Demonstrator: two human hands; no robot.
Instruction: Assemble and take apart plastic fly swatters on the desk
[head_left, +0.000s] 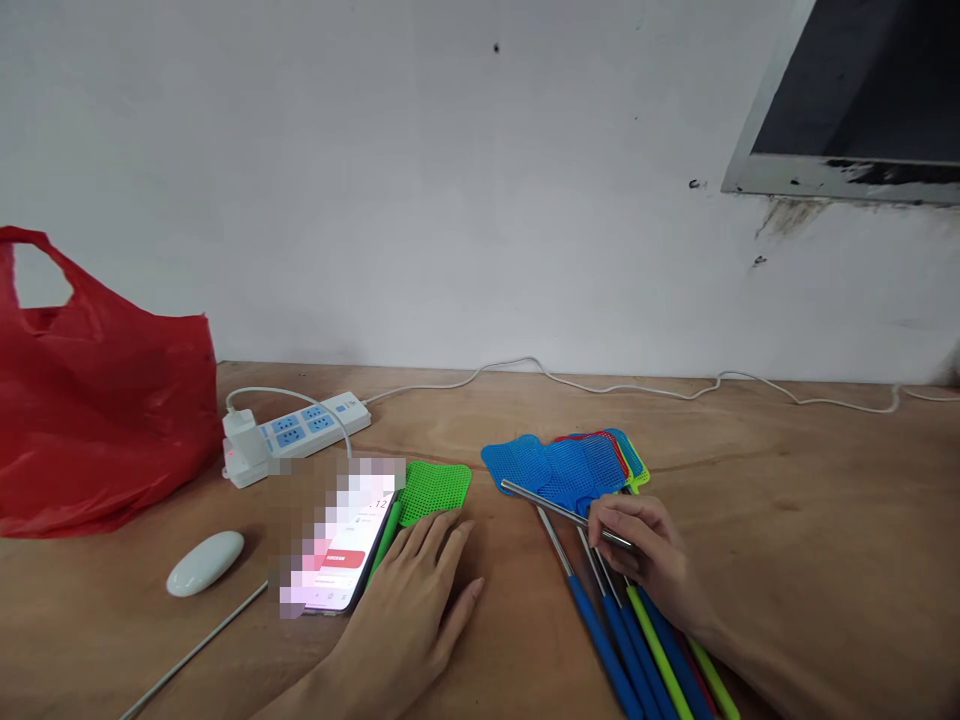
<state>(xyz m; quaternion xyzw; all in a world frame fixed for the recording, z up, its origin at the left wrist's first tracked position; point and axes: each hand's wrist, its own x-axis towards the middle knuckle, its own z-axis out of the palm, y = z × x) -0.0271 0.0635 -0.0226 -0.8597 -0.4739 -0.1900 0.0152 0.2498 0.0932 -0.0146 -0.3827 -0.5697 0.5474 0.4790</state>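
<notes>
My left hand (420, 590) lies flat on the wooden table with fingers stretched out, resting on the handle of a green fly swatter (433, 490). A phone (346, 555) lies just left of it. My right hand (641, 555) is closed in a pinch on a thin metal rod (551, 507) that points up and left. It rests over a pile of several fly swatters (570, 465) with blue, red and green mesh heads and blue and green handles (622, 640).
A red plastic bag (97, 400) stands at the left. A white power strip (300, 430) with a plugged charger sits near the wall, its cable (637, 385) running right. A white oval object (205, 563) and another metal rod (195, 650) lie at the front left.
</notes>
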